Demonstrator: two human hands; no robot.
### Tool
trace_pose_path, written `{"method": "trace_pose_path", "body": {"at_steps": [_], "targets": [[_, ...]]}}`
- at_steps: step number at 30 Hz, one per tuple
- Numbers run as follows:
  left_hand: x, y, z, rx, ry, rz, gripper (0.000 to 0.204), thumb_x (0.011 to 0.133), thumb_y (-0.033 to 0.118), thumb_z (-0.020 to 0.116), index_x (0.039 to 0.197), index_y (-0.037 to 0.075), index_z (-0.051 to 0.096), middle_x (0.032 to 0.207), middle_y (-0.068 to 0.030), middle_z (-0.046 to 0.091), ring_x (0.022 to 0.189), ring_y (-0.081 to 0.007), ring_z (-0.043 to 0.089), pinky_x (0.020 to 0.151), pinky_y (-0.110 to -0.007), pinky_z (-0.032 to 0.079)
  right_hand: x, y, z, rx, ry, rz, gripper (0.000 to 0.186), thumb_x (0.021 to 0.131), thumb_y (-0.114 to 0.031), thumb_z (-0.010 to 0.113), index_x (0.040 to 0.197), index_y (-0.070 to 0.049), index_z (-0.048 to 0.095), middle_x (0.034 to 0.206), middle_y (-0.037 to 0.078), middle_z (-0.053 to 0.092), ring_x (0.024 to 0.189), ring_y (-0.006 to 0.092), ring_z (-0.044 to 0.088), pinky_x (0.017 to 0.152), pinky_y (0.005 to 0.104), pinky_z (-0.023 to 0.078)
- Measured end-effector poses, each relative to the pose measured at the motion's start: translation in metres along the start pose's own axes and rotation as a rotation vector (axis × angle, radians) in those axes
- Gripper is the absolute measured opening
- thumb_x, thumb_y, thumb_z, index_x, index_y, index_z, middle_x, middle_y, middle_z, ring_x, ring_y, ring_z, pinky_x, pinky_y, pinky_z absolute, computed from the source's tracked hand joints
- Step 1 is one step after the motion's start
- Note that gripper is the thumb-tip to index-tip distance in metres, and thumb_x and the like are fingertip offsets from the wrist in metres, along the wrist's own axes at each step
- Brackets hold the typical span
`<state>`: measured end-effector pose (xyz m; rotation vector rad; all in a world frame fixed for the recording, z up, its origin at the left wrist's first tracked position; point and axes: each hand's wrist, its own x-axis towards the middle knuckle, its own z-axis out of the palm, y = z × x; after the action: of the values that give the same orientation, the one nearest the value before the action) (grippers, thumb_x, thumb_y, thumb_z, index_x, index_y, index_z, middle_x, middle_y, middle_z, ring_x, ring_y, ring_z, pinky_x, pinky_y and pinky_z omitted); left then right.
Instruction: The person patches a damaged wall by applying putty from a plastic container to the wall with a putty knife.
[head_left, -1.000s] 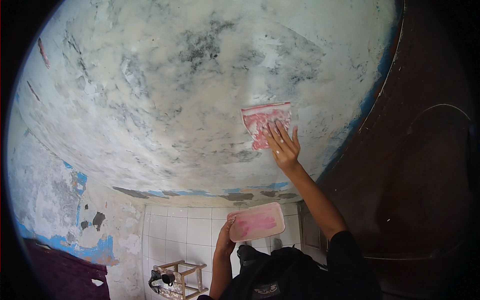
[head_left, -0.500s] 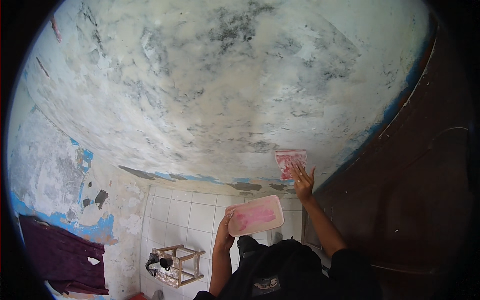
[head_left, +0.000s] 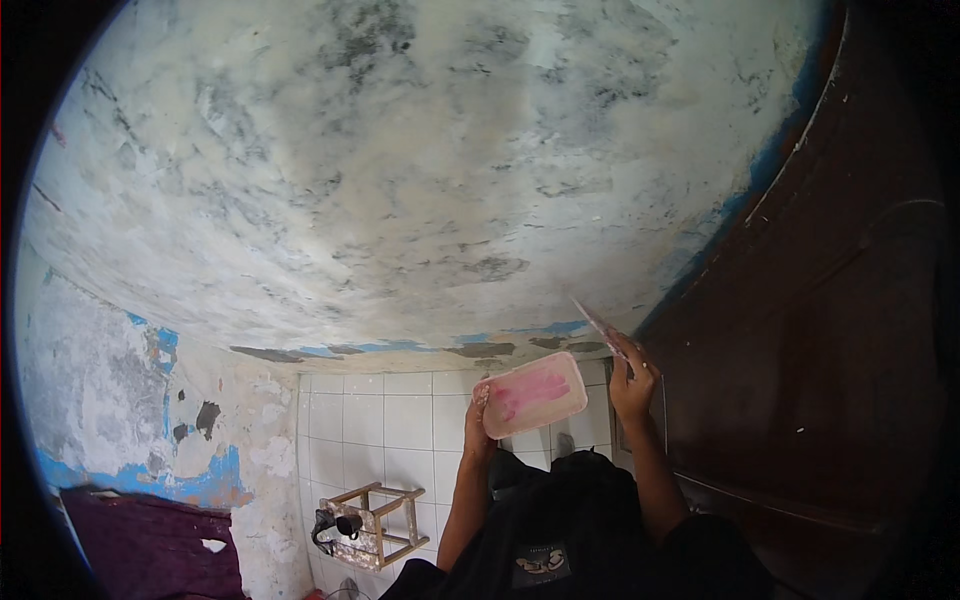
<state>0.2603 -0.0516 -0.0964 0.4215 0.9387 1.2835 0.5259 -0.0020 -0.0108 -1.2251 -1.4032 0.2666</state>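
Scraper (head_left: 597, 323) turns edge-on from lying flat against the wall (head_left: 420, 220), so I judge the stroke paused; right hand (head_left: 634, 388) pinches it, left hand (head_left: 479, 418) clasps the tray (head_left: 558, 412).

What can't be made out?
Head view:
Face of the thin spreader: nearly edge-on in the right hand.
Fingers of the left hand: hidden under the tray.
Bottom of the purple cloth: cut off by picture edge.
Dark item on the stool: too small to identify.

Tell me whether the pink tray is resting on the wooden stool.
No, the fingers of the left hand hold the pink tray at one end, well apart from the wooden stool.
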Motion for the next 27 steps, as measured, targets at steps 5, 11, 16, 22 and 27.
{"method": "trace_pose_path", "body": {"at_steps": [5,11,16,22,27], "targets": [[0.003,-0.008,0.019,0.030,-0.038,0.092,0.055,0.101,0.033,0.049,0.145,0.003,0.037,0.136,-0.0119,0.051,0.126,-0.0241,0.049,0.107,-0.037,0.039,0.006,-0.028,-0.024,0.075,-0.245,-0.048,0.029,0.079,0.012,0.059,0.103,0.000,0.070,0.098,0.015,0.072,0.092,0.0293,0.070,0.082,0.0386,0.054],[0.005,-0.020,0.017,0.113,0.018,0.157,0.063,0.101,0.032,0.051,0.150,-0.001,0.030,0.141,-0.0153,0.046,0.129,-0.0248,0.046,0.109,-0.037,0.036,-0.021,-0.042,-0.017,-0.082,-0.489,-0.233,0.031,0.073,0.005,0.065,0.099,-0.010,0.074,0.102,0.004,0.070,0.096,0.0234,0.064,0.092,0.0411,0.048],[0.002,-0.025,0.023,0.119,0.027,0.168,0.065,0.100,0.032,0.053,0.150,-0.003,0.030,0.146,-0.0168,0.041,0.133,-0.0257,0.043,0.111,-0.037,0.034,-0.048,-0.048,-0.011,-0.147,-0.601,-0.324,0.027,0.074,-0.002,0.065,0.096,-0.014,0.075,0.102,-0.002,0.070,0.098,0.0187,0.061,0.099,0.0424,0.043],[-0.001,-0.022,0.020,0.277,-0.064,0.203,0.077,0.097,0.045,0.054,0.152,0.000,0.025,0.143,-0.0192,0.043,0.132,-0.0300,0.044,0.111,-0.041,0.035,-0.063,-0.045,0.001,-0.220,-0.589,-0.268,0.029,0.073,-0.003,0.063,0.097,-0.015,0.076,0.100,-0.002,0.069,0.095,0.0189,0.061,0.099,0.0422,0.042],[-0.006,-0.014,0.020,0.216,-0.084,0.149,0.081,0.095,0.049,0.054,0.153,0.000,0.023,0.146,-0.0218,0.040,0.134,-0.0318,0.043,0.111,-0.042,0.036,-0.056,-0.059,-0.008,-0.212,-0.842,-0.220,0.048,0.083,-0.036,0.071,0.126,-0.016,0.064,0.131,0.009,0.055,0.121,0.0301,0.048,0.108,0.0526,0.030]]}}
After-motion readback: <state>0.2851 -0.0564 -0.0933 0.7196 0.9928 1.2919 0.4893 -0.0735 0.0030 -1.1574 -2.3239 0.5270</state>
